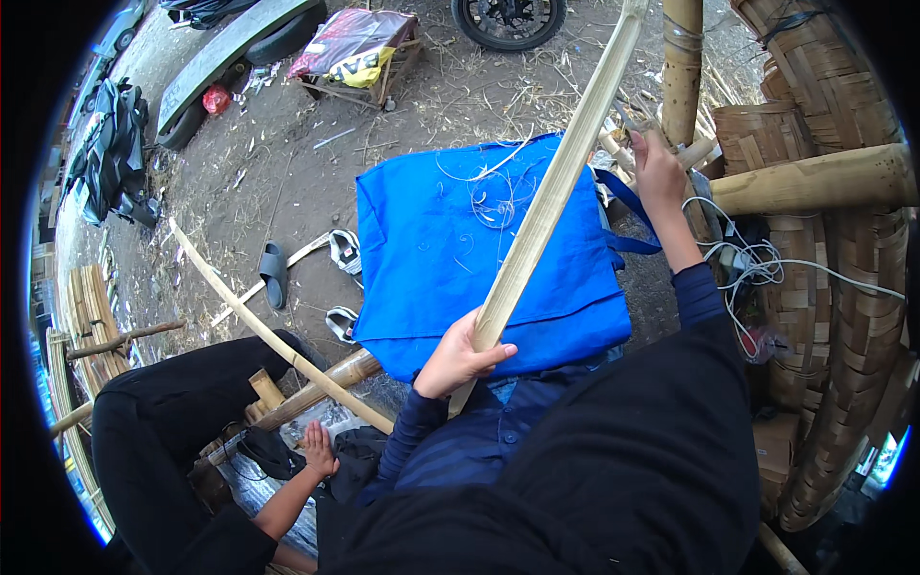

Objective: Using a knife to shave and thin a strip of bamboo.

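My left hand (458, 356) grips the near end of a long pale split bamboo strip (556, 182) that runs up and to the right across my lap. A blue cloth bag (431, 259) lies spread beneath it, with thin bamboo shavings (494, 196) curled on top. My right hand (657, 171) reaches far right, its fingers on a cluster of short bamboo stubs (640, 125) beside an upright bamboo post (682, 57). What the fingers hold there is unclear.
Another person in black sits at lower left, one hand (317, 448) near a long thin bamboo pole (259, 331). Woven bamboo baskets (843, 316), a thick horizontal bamboo pole (815, 180) and white cables (757, 264) crowd the right. Sandals (273, 275) lie on the dirt; a wheel (508, 21) stands at the top.
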Tool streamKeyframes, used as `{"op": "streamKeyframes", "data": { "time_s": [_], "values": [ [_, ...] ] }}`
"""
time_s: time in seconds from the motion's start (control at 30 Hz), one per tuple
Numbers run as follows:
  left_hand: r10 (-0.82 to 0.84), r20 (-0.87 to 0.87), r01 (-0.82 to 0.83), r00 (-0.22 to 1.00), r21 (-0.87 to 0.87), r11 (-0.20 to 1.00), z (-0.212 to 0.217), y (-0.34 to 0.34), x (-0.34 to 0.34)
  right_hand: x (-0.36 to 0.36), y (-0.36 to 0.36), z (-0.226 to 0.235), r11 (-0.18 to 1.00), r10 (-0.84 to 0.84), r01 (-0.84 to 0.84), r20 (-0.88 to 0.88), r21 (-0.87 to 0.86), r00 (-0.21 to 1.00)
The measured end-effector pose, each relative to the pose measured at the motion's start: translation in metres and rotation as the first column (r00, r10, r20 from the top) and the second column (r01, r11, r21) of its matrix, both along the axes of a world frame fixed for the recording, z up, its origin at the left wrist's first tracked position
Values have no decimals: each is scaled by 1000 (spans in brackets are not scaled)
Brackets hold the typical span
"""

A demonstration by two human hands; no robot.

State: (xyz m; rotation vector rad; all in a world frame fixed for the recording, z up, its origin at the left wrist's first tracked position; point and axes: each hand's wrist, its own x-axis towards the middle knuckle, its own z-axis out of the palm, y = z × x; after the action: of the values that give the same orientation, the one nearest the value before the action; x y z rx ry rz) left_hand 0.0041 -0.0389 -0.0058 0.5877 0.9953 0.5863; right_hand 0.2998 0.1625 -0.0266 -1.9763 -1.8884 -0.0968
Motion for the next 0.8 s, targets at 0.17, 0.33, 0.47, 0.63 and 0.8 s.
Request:
{"op": "streamKeyframes", "data": {
  "time_s": [0.17, 0.33, 0.47, 0.63, 0.8],
  "values": [
    [41, 22, -39, 999, -93, 995, 3, 15, -2, -46, -34, 7, 999, 38, -13, -542, 48, 839],
    [55, 32, -51, 998, -116, 992, -7, 25, -7, -69, -72, 18, 976, 154, -217, -638, -21, 755],
    [91, 26, -88, 996, -115, 990, -4, 29, 0, -101, -109, 12, 796, 581, -605, -264, -15, 770],
    [63, -51, -64, 997, -17, 998, 2, 21, 7, -83, -81, 3, 855, 514, -513, 14, 77, 858],
    [47, -77, -51, 996, -61, 997, 0, 22, 2, -80, -67, 2, 857, 515, -515, -54, 17, 855]
  ]
}}
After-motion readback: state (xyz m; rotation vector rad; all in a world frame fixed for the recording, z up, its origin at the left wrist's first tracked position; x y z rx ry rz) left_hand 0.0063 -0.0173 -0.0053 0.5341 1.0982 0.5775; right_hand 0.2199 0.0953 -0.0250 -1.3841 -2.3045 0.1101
